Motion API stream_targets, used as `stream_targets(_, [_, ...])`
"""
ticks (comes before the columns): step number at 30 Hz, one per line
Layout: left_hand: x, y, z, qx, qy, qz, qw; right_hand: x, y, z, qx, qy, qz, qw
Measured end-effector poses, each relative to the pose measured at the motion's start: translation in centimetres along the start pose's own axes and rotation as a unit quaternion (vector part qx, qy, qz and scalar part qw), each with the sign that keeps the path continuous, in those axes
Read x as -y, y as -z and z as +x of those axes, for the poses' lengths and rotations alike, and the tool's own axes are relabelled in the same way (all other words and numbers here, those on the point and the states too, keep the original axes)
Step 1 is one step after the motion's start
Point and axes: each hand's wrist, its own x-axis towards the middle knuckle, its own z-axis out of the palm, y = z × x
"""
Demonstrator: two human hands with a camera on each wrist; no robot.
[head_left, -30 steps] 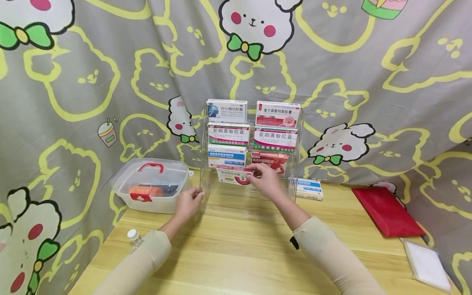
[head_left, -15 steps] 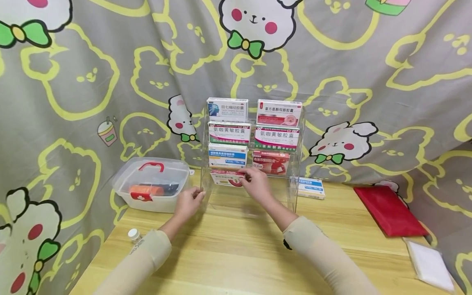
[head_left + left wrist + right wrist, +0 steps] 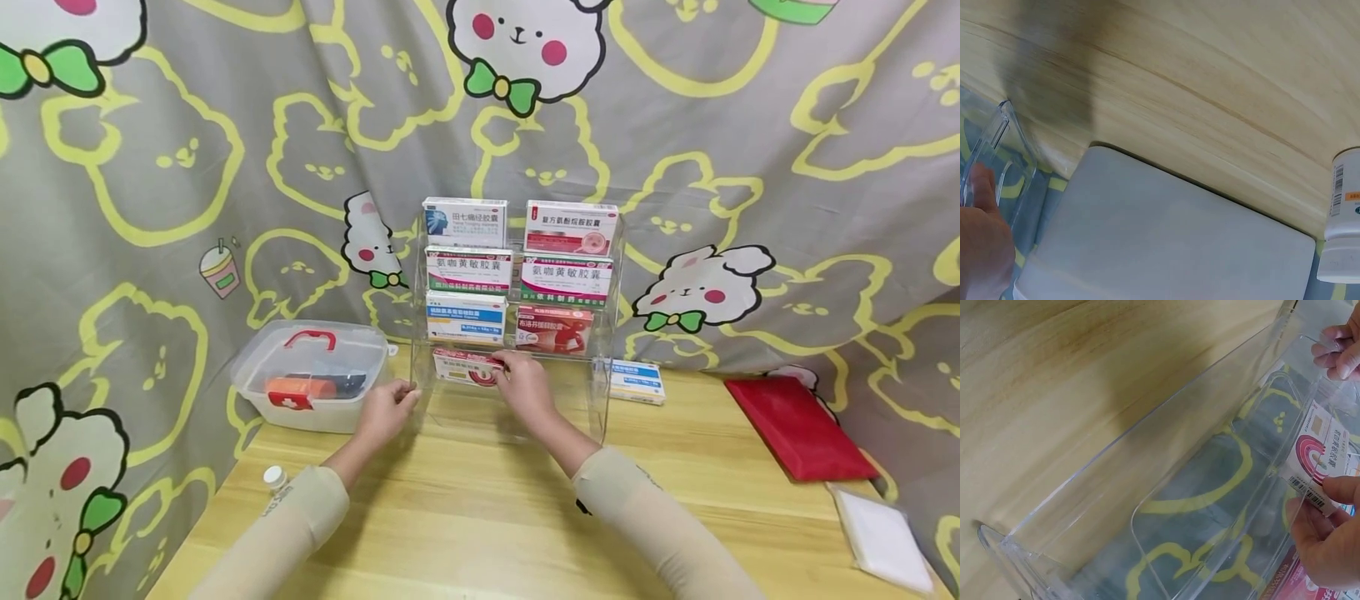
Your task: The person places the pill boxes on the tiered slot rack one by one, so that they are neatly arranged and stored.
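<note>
From the head view, the right hand pinches a red-and-white medicine box at the clear acrylic rack, bottom tier's left slot; the left hand grips the rack's left edge.

Left wrist: only a fingertip shows on the clear edge.

Right wrist: fingers clamp the box's end. Tilted, it could catch the front lip and topple.

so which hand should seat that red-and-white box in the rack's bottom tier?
Right. The right hand already pinches the medicine box at the bottom tier. The left hand holds the clear acrylic rack at its left edge, steadying it.
</note>
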Motion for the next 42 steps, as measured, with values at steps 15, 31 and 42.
stream_targets(15, [-0.1,0.2,0.3,0.018,0.004,0.002,0.9998,0.4,0.4,0.3,-0.057,0.061,-0.018,0.996])
stream_targets(31, [0.0,0.5,0.4,0.011,0.001,0.012,0.9999,1.3,1.2,1.4,0.031,0.061,-0.122,0.990])
stream_targets(42, [0.2,0.1,0.1,0.006,-0.004,0.002,1.0000,2.0,5.0,-0.1,0.077,0.082,-0.074,0.991])
